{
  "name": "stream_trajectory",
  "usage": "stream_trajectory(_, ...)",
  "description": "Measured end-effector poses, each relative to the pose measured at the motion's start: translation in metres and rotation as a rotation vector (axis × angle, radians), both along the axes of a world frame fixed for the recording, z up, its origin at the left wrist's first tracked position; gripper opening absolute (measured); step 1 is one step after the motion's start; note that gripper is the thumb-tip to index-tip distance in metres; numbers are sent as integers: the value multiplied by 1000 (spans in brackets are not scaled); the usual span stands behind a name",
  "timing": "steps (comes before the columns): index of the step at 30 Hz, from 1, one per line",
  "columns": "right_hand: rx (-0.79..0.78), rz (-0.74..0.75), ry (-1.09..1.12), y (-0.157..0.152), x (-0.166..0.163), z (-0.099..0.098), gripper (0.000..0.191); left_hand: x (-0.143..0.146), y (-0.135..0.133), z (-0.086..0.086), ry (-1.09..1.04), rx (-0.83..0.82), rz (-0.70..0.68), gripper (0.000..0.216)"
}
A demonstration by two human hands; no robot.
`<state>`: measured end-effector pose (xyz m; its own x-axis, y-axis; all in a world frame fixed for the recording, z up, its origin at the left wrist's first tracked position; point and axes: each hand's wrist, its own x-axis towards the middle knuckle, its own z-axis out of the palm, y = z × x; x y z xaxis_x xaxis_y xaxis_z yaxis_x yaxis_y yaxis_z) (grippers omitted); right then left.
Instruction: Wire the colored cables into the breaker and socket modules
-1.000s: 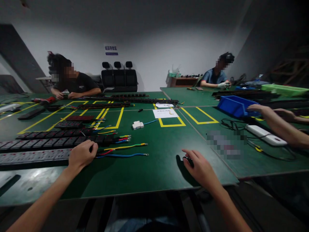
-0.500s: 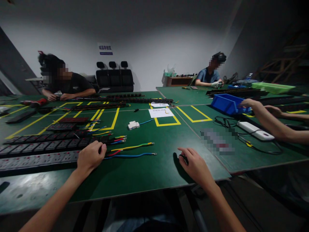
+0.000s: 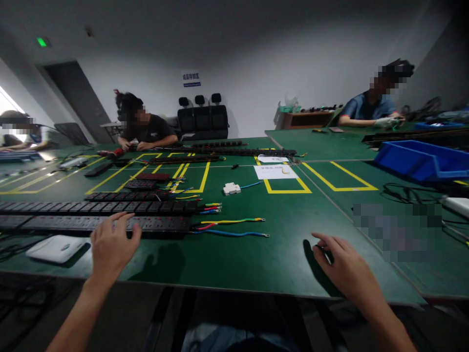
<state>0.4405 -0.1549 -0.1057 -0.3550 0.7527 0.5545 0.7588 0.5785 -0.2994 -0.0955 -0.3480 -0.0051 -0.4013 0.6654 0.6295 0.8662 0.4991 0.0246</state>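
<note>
In the head view, the left hand is at the nearest strip, fingers a little spread — contact I cannot tell. This strip lies left on the table, beyond a white box. The right hand — fingers loosely bent, thumb apart — is near the table edge.

- Left hand: ungloved, seen by me through the head camera; slender fingers, rounded knuckles, a shorter thumb set apart at the side.
- Left forearm: bare from the wrist to where my view cuts it off; smooth outline, widening gradually beyond the wrist.
- Right hand: likewise ungloved, with tapering fingers and a plain, unadorned back.
- Right forearm: bare, of similar slim build.
- Clothing: beneath the near edge of the worktop, I distinguish faded blue, creased cloth, resembling denim; adjoining dark areas remain unclear to me.
</note>
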Motion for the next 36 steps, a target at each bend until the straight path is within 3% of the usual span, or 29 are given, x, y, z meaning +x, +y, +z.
stream_trajectory(3, -2, 0, -8, 1, 2, -2, 35, -32, -40, -4, -45, 67, 302, 57)
stream_trajectory(6, -5, -4, -12, 3, 4, -4, 38, -52, -63, -16, -191, 87, 490, 59)
stream_trajectory(7, -7, -4, -11, 4, 5, -5, 38, -55, -66, -21, -213, 87, 479, 59)
stream_trajectory(13, -26, -21, 2, 6, 6, -7, 39, -51, -56, -31, -25, 166, 274, 40)
stream_trajectory(17, -32, -15, 4, 6, 6, -8, 39, -48, -22, -28, -98, -65, -172, 43)
stream_trajectory(20, -31, -16, 7, 7, 6, -9, 39, -42, 10, -26, -159, -169, -361, 51)
stream_trajectory(26, -14, -11, -7, 5, 5, -7, 36, -25, 60, -29, -104, -245, -423, 45)
stream_trajectory(30, -5, 6, -29, 6, 2, -3, 35, -17, 71, -33, 27, -216, -353, 41)
stream_trajectory(36, -35, 60, -8, 12, -11, 10, 32, 14, 80, -34, 68, -226, -383, 34)
